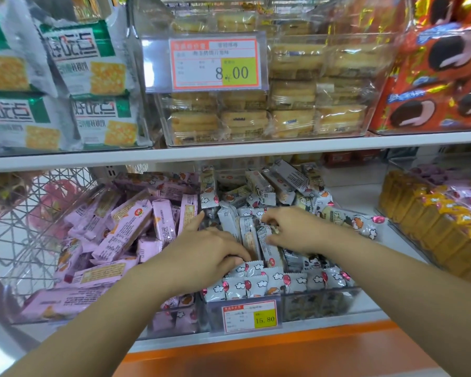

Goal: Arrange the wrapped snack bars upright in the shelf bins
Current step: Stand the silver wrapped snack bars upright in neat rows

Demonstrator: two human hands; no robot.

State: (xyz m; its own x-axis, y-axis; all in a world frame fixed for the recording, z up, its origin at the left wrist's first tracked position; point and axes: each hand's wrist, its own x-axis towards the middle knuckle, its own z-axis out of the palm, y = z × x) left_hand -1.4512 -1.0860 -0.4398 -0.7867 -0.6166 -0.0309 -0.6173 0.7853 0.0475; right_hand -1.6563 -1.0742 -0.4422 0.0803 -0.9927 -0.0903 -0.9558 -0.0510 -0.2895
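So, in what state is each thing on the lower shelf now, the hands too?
Left hand, fingers curled on the upright grey bars.
Right hand, pinches those bars' tops.
Front grey row, standing upright.
Back grey bars, jumbled.
Pink bars, lying jumbled.
Yellow bars, upright in rows.

This is looking like a snack shop: white shelves (256, 151) are carrying clear bins (318, 304) of wrapped snacks (256, 285), w/ price tags (215, 63) reading 8.00 & 15.80 clipped on fronts
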